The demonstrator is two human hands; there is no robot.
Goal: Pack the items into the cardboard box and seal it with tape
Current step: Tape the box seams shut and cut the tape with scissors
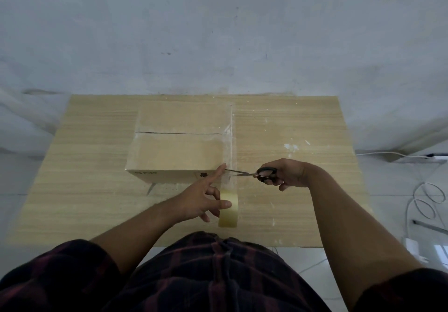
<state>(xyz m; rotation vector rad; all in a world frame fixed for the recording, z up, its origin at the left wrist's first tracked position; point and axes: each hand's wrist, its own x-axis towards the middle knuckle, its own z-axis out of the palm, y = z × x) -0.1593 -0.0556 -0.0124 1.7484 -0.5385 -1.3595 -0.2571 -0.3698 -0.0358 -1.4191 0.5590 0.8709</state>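
A closed cardboard box sits on the wooden table, its top flaps meeting in a seam. Clear tape runs along its right edge and down to a roll of tape near the table's front. My left hand holds the roll with its lower fingers, and its index finger presses the tape at the box's front right corner. My right hand grips black-handled scissors. Their blades point left at the tape strip just beside that corner.
White paint specks mark the table's right half. White cables and a charger lie on the floor to the right. A wall rises behind the table.
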